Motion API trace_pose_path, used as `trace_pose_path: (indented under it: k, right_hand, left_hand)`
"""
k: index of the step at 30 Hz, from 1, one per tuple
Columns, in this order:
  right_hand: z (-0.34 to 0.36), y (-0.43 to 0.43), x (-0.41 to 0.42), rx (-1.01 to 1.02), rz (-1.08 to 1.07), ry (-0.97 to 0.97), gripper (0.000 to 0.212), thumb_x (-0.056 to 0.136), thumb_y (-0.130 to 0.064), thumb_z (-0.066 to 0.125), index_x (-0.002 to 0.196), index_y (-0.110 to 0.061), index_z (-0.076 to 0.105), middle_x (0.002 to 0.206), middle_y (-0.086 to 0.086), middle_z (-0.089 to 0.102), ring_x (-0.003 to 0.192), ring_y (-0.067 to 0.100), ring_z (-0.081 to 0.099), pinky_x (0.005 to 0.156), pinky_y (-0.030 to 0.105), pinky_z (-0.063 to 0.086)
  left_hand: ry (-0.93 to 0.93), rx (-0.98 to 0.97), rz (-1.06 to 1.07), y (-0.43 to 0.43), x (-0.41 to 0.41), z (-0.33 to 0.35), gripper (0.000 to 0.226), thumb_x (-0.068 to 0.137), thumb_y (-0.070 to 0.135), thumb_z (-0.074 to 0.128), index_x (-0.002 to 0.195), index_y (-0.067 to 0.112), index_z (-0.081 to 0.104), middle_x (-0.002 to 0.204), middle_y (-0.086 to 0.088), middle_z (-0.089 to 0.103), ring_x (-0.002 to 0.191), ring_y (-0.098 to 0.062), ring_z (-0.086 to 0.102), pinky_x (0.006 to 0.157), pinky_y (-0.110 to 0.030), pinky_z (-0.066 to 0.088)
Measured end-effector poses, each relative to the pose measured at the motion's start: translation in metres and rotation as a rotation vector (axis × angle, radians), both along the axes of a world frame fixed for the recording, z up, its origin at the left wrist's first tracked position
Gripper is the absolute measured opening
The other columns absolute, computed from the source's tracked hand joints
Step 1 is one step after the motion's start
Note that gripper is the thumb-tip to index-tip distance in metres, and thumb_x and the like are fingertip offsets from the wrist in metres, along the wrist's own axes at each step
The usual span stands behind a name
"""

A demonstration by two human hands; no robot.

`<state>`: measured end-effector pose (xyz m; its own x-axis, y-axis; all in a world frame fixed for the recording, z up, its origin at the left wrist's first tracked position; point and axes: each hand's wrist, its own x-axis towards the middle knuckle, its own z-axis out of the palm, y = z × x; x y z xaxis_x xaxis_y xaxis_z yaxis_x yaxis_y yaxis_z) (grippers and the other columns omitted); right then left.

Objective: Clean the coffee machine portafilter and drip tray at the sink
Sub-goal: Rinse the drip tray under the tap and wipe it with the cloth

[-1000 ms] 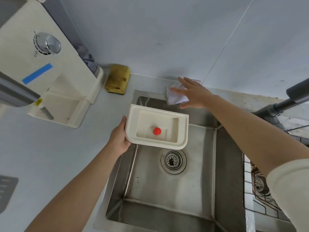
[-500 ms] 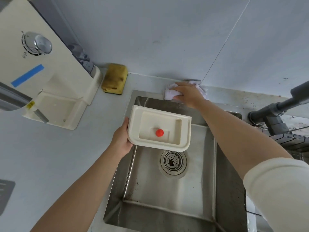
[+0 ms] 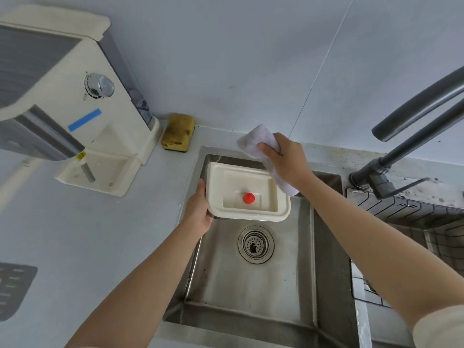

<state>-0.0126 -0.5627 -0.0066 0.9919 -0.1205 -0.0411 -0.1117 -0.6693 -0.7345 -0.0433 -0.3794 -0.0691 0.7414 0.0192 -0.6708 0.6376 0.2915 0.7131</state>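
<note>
Now the right hand grips a bunched white cloth, fingers curled round it, just above the far right corner of the drip tray. The left hand holds the tray by its left edge, thumb on the rim, roughly level over the back of the sink. To wipe well, I judge the cloth should press into the recess, circle the red float and chase the corners, with a firm left grip tilting the tray toward the drain so residue runs into the basin.
</note>
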Motion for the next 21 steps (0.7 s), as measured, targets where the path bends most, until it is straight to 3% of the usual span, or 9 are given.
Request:
trace_pose_path:
  k: [2,4,7,9,13,18,21]
  right_hand:
    - [0.002,0.016,-0.012,-0.067,0.033,-0.013,0.036,0.093,-0.033,0.048,0.098,0.002,0.054,0.092,0.018,0.065,0.085,0.032,0.058,0.077,0.041,0.045]
    - [0.002,0.033,-0.024,-0.115,0.117,-0.019,0.034,0.093,-0.034,0.048,0.111,-0.006,0.055,0.104,0.016,0.062,0.093,0.031,0.056,0.078,0.036,0.042]
    - [-0.006,0.05,-0.037,-0.306,0.259,-0.027,0.051,0.093,-0.038,0.045,0.141,-0.024,0.034,0.14,0.015,0.04,0.129,0.029,0.036,0.103,0.035,0.029]
    - [-0.008,0.053,-0.04,-0.404,0.284,-0.039,0.058,0.092,-0.048,0.041,0.144,-0.031,0.022,0.151,0.014,0.022,0.141,0.029,0.017,0.113,0.041,0.014]
    - [-0.005,0.054,-0.036,-0.405,0.248,-0.059,0.059,0.09,-0.055,0.038,0.144,-0.036,0.022,0.155,0.008,0.016,0.144,0.026,0.009,0.114,0.046,0.002]
    - [-0.007,0.063,-0.04,-0.395,0.265,-0.048,0.055,0.094,-0.047,0.036,0.144,-0.026,0.027,0.155,0.005,0.018,0.143,0.025,0.01,0.113,0.043,0.003]
    - [-0.01,0.068,-0.045,-0.322,0.315,-0.061,0.05,0.097,-0.037,0.039,0.143,-0.021,0.03,0.155,0.003,0.019,0.144,0.025,0.011,0.113,0.039,0.007]
  left_hand:
    - [-0.014,-0.024,-0.001,-0.006,-0.004,0.008,0.031,0.098,0.039,0.038,0.085,0.023,0.061,0.057,0.006,0.066,0.056,-0.011,0.062,0.04,-0.019,0.046]
    - [-0.035,-0.048,-0.018,-0.01,-0.007,0.014,0.034,0.098,0.041,0.035,0.087,0.022,0.06,0.066,0.004,0.067,0.059,-0.01,0.062,0.042,-0.019,0.047]
    - [-0.077,-0.065,-0.051,-0.013,-0.013,0.021,0.037,0.098,0.043,0.031,0.091,0.02,0.059,0.074,-0.001,0.06,0.06,-0.013,0.057,0.035,-0.017,0.042]
    - [-0.099,-0.081,-0.06,-0.012,-0.016,0.026,0.036,0.098,0.044,0.032,0.102,0.019,0.059,0.078,-0.002,0.06,0.063,-0.015,0.058,0.034,-0.018,0.043]
    - [-0.097,-0.113,-0.045,-0.012,-0.019,0.034,0.039,0.096,0.046,0.037,0.114,0.019,0.059,0.089,-0.001,0.065,0.079,-0.016,0.062,0.051,-0.026,0.051]
    - [-0.092,-0.137,-0.021,-0.011,-0.019,0.037,0.036,0.094,0.045,0.043,0.109,0.017,0.061,0.093,-0.003,0.068,0.088,-0.02,0.064,0.078,-0.034,0.052]
    - [-0.098,-0.14,-0.015,-0.008,-0.016,0.035,0.024,0.093,0.04,0.049,0.096,0.02,0.061,0.09,-0.002,0.067,0.087,-0.02,0.064,0.081,-0.035,0.051]
